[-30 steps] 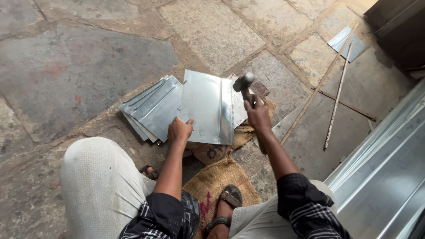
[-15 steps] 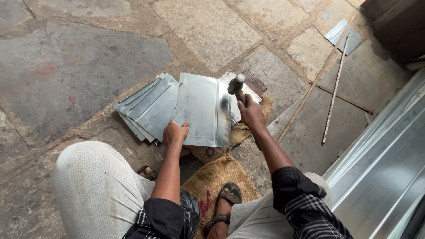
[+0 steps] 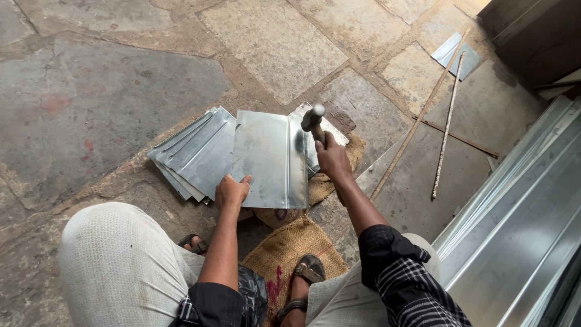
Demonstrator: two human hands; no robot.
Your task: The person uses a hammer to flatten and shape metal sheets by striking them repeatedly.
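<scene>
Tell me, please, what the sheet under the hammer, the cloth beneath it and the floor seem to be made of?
Sheet: thin metal, likely galvanised steel, with a dull grey sheen and a crisp fold. Cloth: coarse brown woven sacking, probably jute. Floor: rough, matte stone slabs with irregular joints.

A stone-slab floor (image 3: 121,91) carried stacked metal sheets (image 3: 193,151) at its middle, burlap sacking (image 3: 284,254) beside them, and thin rods (image 3: 446,127) toward its right edge.

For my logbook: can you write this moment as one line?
left hand: holds metal sheet | right hand: grips hammer over sheet | sheet stack beside
</scene>
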